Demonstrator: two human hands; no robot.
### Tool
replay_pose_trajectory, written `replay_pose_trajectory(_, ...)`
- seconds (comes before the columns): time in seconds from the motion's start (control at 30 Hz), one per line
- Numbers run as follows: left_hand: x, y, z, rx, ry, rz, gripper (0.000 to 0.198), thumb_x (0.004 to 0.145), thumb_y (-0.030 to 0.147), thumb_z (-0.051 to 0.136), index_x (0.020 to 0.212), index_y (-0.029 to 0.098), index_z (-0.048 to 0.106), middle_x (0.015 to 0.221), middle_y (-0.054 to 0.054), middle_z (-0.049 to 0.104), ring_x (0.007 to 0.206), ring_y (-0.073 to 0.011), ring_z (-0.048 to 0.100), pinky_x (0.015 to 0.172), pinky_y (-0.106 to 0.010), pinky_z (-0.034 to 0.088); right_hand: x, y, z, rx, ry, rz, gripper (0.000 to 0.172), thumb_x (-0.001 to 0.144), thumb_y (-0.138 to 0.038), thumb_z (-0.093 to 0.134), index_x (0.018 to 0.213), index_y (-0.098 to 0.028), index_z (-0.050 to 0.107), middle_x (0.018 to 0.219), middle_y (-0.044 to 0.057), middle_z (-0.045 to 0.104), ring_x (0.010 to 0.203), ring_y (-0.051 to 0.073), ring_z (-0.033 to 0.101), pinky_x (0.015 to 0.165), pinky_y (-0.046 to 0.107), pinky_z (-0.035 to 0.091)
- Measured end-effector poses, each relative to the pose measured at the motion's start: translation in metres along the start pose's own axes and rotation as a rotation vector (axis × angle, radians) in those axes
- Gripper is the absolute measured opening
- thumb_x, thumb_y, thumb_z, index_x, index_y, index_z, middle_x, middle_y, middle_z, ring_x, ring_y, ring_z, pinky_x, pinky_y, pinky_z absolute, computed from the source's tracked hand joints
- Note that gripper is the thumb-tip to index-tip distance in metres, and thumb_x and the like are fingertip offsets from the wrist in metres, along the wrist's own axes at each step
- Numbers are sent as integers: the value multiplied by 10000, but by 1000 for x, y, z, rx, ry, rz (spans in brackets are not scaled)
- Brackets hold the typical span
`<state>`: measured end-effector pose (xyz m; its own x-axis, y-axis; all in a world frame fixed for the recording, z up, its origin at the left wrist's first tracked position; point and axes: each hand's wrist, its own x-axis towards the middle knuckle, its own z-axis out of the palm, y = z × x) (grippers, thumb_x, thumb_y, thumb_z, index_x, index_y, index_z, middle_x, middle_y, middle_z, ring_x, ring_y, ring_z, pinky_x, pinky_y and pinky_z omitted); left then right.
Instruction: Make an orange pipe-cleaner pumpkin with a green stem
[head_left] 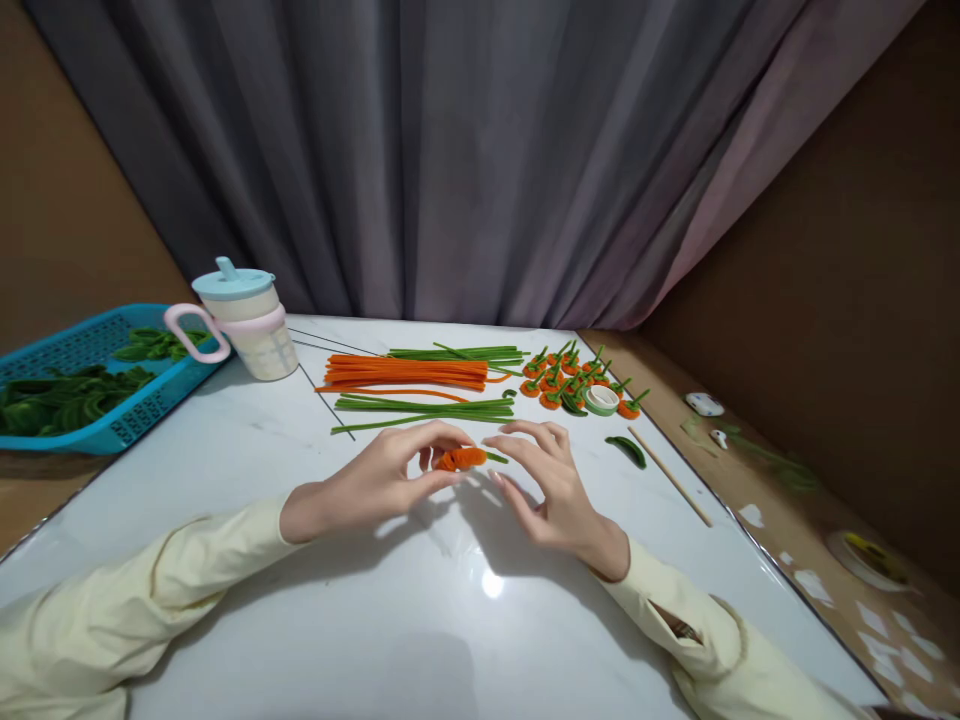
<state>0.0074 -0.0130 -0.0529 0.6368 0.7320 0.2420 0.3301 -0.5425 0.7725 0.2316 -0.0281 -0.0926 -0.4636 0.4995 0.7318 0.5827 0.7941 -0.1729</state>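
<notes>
A coiled orange pipe cleaner with a short green stem is gripped between the thumb and fingers of my left hand, just above the white table. The green stem points to the right. Close beside it, my right hand holds nothing, its thumb and fingers apart and curved around the stem end. Behind my hands lie a bundle of straight orange pipe cleaners and green pipe cleaners. Several small orange pieces with green stems stand grouped at the back right.
A round tape roll sits by that group, with a curved green piece and a wooden stick to the right. At left stand a lidded cup and a blue basket of green pieces. Paper scraps lie beyond the right edge.
</notes>
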Motion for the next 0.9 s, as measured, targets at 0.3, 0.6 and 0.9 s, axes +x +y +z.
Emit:
replay_pose_trajectory(0.3,-3,7,-7,331,163,278,394,851,91,481,1223,176,385,1006,-62,594,791,-136,588,704,-259,505,44,-8,0,72,7,-286,136,886,-95,510,1013,-135,538,841,84,663,795,196,590,662,333,425)
replay_pose_trajectory(0.6,1,14,-14,398,592,564,231,835,60,595,1046,147,556,926,-57,658,854,-142,631,770,-255,533,62,-27,-2,231,217,-92,287,856,2,499,1076,-178,532,926,81,619,868,175,594,733,302,513)
replay_pose_trajectory(0.9,-5,18,-16,433,500,672,250,827,-6,568,1049,107,588,936,-98,653,858,-144,638,770,-220,541,56,-33,-5,208,200,-111,318,868,1,497,1127,-182,523,940,86,612,862,183,578,717,325,517)
